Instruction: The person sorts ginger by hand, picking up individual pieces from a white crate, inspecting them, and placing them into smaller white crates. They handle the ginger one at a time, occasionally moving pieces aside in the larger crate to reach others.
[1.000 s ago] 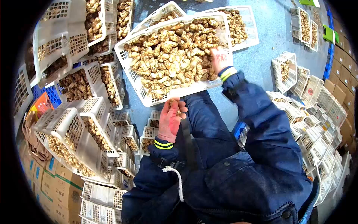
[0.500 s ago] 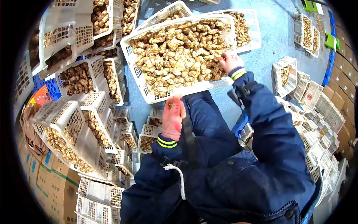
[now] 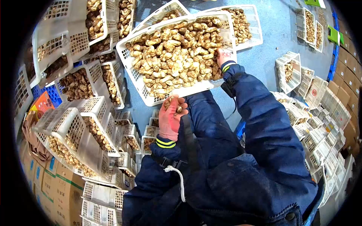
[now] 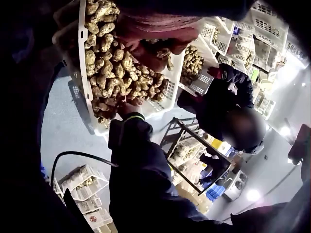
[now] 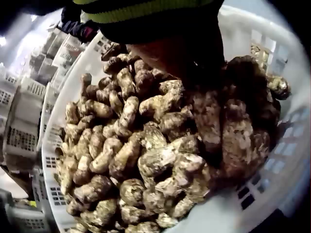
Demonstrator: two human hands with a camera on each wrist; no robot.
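At the center of the head view, a left hand [image 3: 168,123] curls its fingers around a mushroom [image 3: 178,108], pinching it just below the lower rim of a white plastic crate [image 3: 196,88]. The crate, tilted across the upper middle of the frame, holds a broad heap of brown-and-cream mushrooms [image 3: 175,58]. A right hand [image 3: 226,56] reaches into the heap at its right edge; its fingertips are hidden, and whether they grip anything cannot be told, even in the dark right wrist view. The worker wears a navy jacket [image 3: 260,113] with yellow-striped cuffs, a white cord [image 3: 181,184] hanging at the lower middle.

Two more mushroom-filled crates lie partly behind the main one at the top of the frame. Crates [image 3: 62,122] of mushrooms crowd the left side, above cardboard boxes [image 3: 58,196] at lower left. Blue floor [image 3: 260,71] shows at upper right, with further white crates along the right side. In the left wrist view, another person [image 4: 216,99] in dark clothing appears right of center, near a crate.
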